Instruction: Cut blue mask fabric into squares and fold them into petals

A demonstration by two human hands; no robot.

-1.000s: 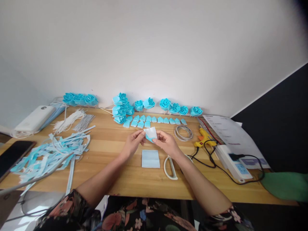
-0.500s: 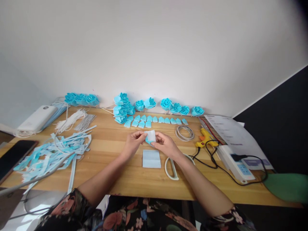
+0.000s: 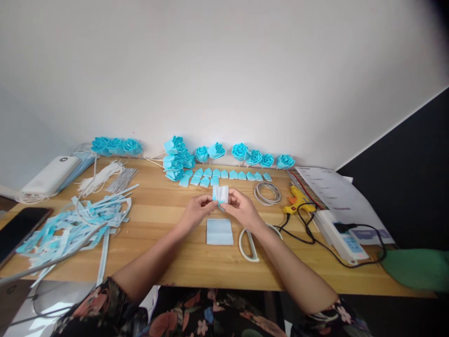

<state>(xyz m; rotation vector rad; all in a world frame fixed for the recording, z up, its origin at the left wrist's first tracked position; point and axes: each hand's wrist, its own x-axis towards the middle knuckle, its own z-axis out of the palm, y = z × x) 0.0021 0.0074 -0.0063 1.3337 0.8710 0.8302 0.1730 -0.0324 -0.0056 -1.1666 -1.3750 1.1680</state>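
Observation:
Between my two hands, above the middle of the table, is a small blue-and-white fabric piece (image 3: 220,194), its white side partly facing me. My left hand (image 3: 199,209) pinches its left lower edge between thumb and fingers. On the right side my right hand (image 3: 241,208) grips it the same way. Just below, a pale blue fabric square (image 3: 219,231) lies flat on the wood. Behind the hands, folded blue petals (image 3: 242,175) lie in rows, and blue fabric flowers (image 3: 240,151) rest along the wall.
Left are cut fabric strips (image 3: 77,224), white cords (image 3: 100,179), grey wires (image 3: 122,180), a white power bank (image 3: 51,178) and a phone (image 3: 21,229). Right are a wire coil (image 3: 267,193), a yellow glue gun (image 3: 299,200), a power strip (image 3: 342,236), papers (image 3: 336,201) and scissors-like white loops (image 3: 247,252).
The fabric piece has been turned in my fingers, and more of its white side shows upright. My left hand has shifted slightly lower along its edge. The view has moved a little.

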